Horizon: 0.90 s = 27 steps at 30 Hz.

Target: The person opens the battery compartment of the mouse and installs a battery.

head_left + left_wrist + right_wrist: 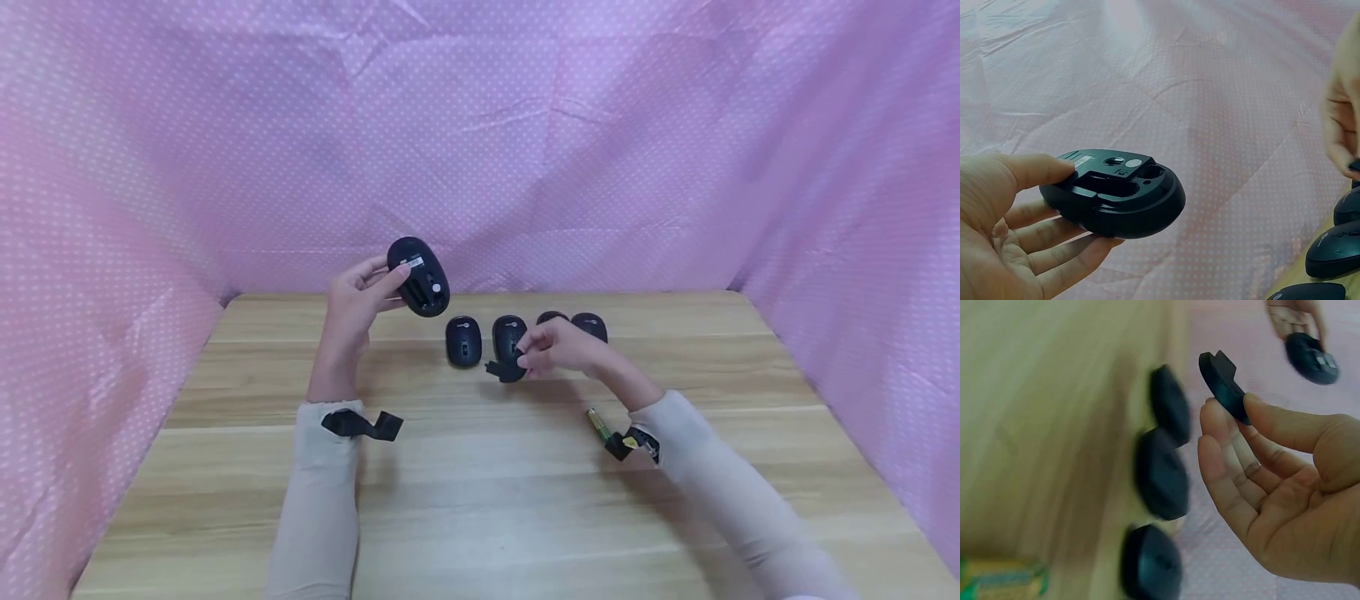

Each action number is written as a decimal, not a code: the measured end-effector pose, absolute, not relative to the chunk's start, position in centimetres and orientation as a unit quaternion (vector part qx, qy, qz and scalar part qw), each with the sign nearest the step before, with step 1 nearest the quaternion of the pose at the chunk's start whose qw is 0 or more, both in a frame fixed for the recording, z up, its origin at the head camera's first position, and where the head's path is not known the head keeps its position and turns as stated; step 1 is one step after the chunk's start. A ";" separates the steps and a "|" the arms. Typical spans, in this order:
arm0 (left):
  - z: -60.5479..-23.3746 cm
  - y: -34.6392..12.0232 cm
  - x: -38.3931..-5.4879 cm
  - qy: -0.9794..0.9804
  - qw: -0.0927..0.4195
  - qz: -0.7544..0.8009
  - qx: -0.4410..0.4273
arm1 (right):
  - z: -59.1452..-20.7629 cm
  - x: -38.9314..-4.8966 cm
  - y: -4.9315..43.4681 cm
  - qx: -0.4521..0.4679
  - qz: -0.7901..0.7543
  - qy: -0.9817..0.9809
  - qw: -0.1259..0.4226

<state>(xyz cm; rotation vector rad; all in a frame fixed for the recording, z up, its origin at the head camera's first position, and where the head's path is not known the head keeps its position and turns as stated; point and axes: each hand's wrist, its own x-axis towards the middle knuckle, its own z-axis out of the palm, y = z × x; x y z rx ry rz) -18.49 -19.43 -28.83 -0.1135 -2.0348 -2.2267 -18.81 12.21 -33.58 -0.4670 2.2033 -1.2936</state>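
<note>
In the head view, my left hand holds a black computer mouse above the back left of the table. Its underside is turned up, and the left wrist view shows the uncovered battery slot as a dark hollow. The left thumb lies on the label end, with fingers beneath. My right hand pinches a small black battery cover by one end between thumb and fingers, raised over the table. Cover and mouse are well apart.
Several black mice stand right side up in a row along the back, among them the leftmost mouse; my right hand partly hides others. A green and gold battery lies on the wooden table beneath my right wrist. Pink dotted cloth hangs behind.
</note>
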 end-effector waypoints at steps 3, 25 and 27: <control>-29.0 -19.5 -18.5 -0.680 0.053 -0.731 -0.041 | -34.3 -18.4 12.7 -0.184 -0.458 0.822 0.284; -29.1 -20.0 -18.9 -0.667 0.045 -0.743 -0.032 | -35.6 -16.9 14.9 -0.179 -0.363 0.889 0.215; -29.0 -20.0 -18.8 -0.669 0.043 -0.742 -0.031 | -35.3 -16.6 15.5 -0.178 -0.362 0.890 0.215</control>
